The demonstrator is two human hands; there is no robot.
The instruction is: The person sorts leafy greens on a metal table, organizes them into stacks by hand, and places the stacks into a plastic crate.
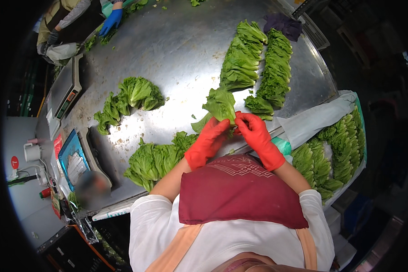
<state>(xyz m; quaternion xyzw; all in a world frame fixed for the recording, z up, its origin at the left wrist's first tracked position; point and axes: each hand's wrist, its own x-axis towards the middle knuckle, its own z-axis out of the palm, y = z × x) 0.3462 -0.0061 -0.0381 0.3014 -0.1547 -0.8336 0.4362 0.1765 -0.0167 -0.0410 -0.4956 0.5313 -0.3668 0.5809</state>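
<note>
Both my hands wear red rubber gloves. Between them, close to the table's near edge, is a small head of green leaf lettuce (pixel 220 102), its leaves pointing away from me. My left hand (pixel 209 140) wraps around its lower part. At the stem end, the fingertips of my right hand (pixel 255 134) pinch its edge. A loose leaf (pixel 201 124) shows beyond my left fingers. Left of my left hand lies a pile of lettuce heads (pixel 153 162). Ahead of my right hand run two stacked rows of lettuce, a wider one (pixel 242 57) and a narrower one (pixel 276 68).
On the steel table (pixel 180 44) sits another lettuce cluster (pixel 136 95). Scales (pixel 66 86) and a blue tray (pixel 73 159) line the left side. A lined crate of lettuce (pixel 340 149) stands at my right. At the far left, a co-worker's blue-gloved hand (pixel 112 23) touches greens.
</note>
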